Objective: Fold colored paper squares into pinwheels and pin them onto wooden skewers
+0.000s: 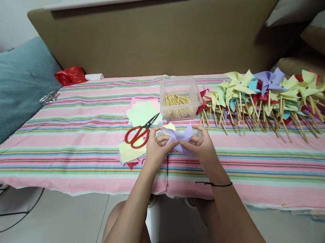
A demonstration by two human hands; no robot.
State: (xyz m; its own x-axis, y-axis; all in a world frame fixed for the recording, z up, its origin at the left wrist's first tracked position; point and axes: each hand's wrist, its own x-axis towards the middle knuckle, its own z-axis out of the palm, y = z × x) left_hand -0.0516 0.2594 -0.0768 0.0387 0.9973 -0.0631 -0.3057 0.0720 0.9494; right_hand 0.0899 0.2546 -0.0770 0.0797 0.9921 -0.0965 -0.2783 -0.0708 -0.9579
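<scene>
Between my two hands is a purple paper pinwheel (188,135), its blades curled toward the middle. My left hand (159,144) pinches it near the center from the left. From the other side my right hand (202,143) grips it, thumb and fingers closed on the paper. The fingertips cover the pinwheel's center. Just left of my left hand lie red-handled scissors (137,136), resting across a stack of pale green paper (142,113) and a stack of yellow paper (130,150). Part of another yellow piece (170,126) shows behind my left hand.
A clear plastic box (177,113) of thin yellow sticks stands beyond my hands. Many finished pinwheels (240,83) on sticks lie at the right. A red plastic bag (71,76) sits far left on the striped cloth (70,139), near a teal cushion (14,90).
</scene>
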